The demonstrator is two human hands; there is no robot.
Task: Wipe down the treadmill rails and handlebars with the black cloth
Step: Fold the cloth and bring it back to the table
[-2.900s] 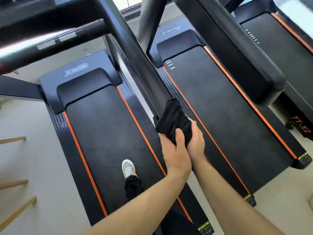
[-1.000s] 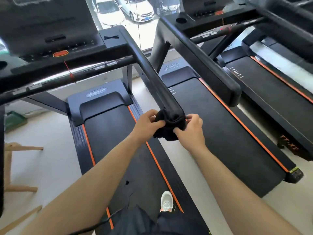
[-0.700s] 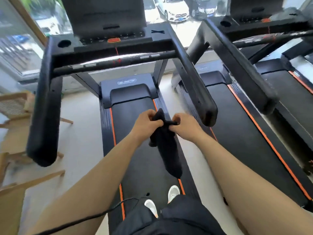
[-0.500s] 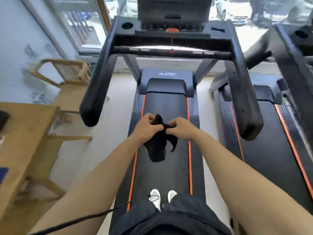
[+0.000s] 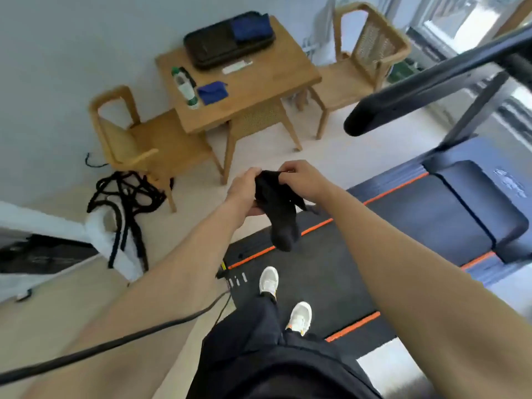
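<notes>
The black cloth (image 5: 277, 214) hangs bunched between both hands in front of me, above the treadmill belt (image 5: 331, 266). My left hand (image 5: 244, 188) grips its upper left part, and my right hand (image 5: 299, 178) pinches its top edge. The treadmill's left handlebar (image 5: 374, 112), a thick black padded bar, ends at the upper right, well clear of both hands. The belt has orange stripes along its sides, and my feet in white shoes stand on it. The console and the right handlebar are out of view.
A wooden table (image 5: 253, 90) to the left front carries a black case (image 5: 227, 43), a bottle (image 5: 184, 86) and a blue cloth (image 5: 213, 92). Wooden chairs (image 5: 135, 145) flank it. Black ropes (image 5: 126, 197) lie on the floor. A cable (image 5: 115, 344) crosses the lower left.
My view has swung left, from the console and rails to the table and chairs. Both hands came off the right handlebar with the cloth and now hold it in mid-air.
</notes>
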